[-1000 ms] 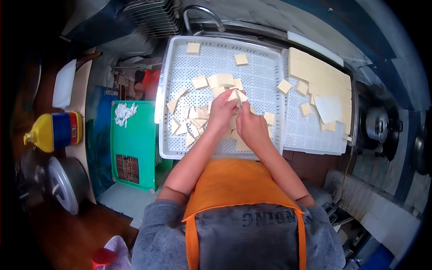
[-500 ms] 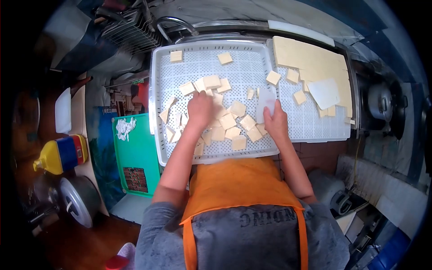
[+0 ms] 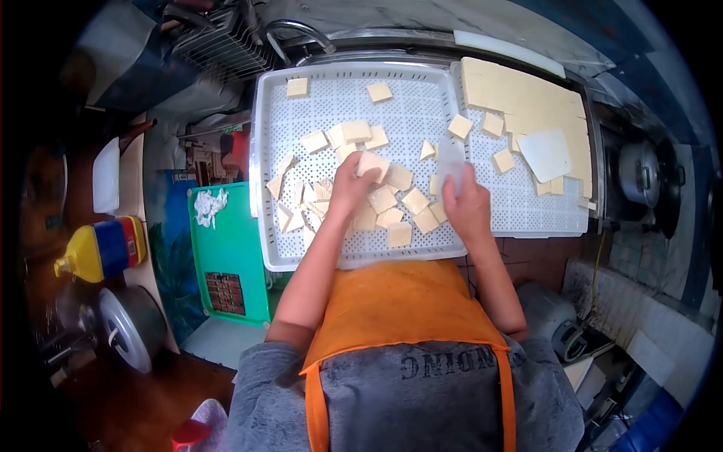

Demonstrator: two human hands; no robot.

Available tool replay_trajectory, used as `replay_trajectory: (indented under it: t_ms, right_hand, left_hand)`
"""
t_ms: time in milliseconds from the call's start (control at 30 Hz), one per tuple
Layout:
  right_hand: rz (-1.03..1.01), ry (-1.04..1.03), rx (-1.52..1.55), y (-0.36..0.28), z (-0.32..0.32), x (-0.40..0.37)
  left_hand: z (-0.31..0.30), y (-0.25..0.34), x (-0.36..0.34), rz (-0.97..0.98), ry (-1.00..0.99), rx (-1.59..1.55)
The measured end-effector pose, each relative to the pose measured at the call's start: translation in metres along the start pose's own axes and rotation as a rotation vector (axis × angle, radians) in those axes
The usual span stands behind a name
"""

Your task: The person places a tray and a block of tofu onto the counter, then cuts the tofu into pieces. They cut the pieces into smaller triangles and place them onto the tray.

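Note:
My left hand pinches a pale yellow square piece of what looks like tofu between thumb and fingers, above a white perforated tray. Around and below it lie several similar squares, such as one tofu piece, some overlapping or tilted on edge. My right hand is closed around a flat, translucent white scraper, held upright near the tray's right side. A small tofu scrap lies just left of the scraper.
A second perforated tray on the right bears a large tofu slab with a white plastic sheet on it. A faucet stands behind. To the left are a green tray, a yellow jug and a lidded pot.
My left hand has moved right and now lifts a tofu piece from the pile. My right hand, with the scraper, has shifted slightly to the right.

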State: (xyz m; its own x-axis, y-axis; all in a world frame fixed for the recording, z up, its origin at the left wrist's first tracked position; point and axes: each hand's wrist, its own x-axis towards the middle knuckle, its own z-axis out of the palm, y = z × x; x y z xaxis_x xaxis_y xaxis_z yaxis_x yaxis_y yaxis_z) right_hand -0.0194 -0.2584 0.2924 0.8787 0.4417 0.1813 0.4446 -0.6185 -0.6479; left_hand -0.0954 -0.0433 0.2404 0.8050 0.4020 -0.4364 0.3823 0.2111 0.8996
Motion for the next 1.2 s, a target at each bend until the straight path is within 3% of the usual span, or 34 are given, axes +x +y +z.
replay_trajectory:
  t_ms: [100, 200, 933, 1033, 1067, 1167, 1200]
  right_hand:
    - [-0.159, -0.04, 0.005, -0.027, 0.01, -0.003]
    - [-0.223, -0.093, -0.002, -0.041, 0.016, -0.003]
    - [-0.079, -0.185, -0.073, -0.003, 0.04, 0.021]
    - [0.0, -0.141, 0.008, 0.017, 0.039, 0.022]
    - [0.059, -0.103, 0.057, 0.023, 0.037, 0.018]
    - [0.167, -0.026, 0.151, 0.035, 0.027, 0.006]
    - [0.184, -0.023, 0.14, 0.042, 0.026, 0.002]
  left_hand:
    - [0.012, -0.002, 0.01, -0.055, -0.114, -0.321]
    - [0.022, 0.008, 0.009, -0.082, -0.162, -0.346]
    - [0.057, 0.009, 0.043, -0.082, -0.24, -0.234]
    - [0.051, 0.0, 0.066, 0.228, -0.095, 0.186]
    - [0.044, -0.011, 0.08, 0.386, 0.015, 0.511]
    - [0.044, 0.016, 0.063, 0.114, -0.158, 1.274]
    - [0.047, 0.027, 0.054, -0.039, -0.336, 1.343]
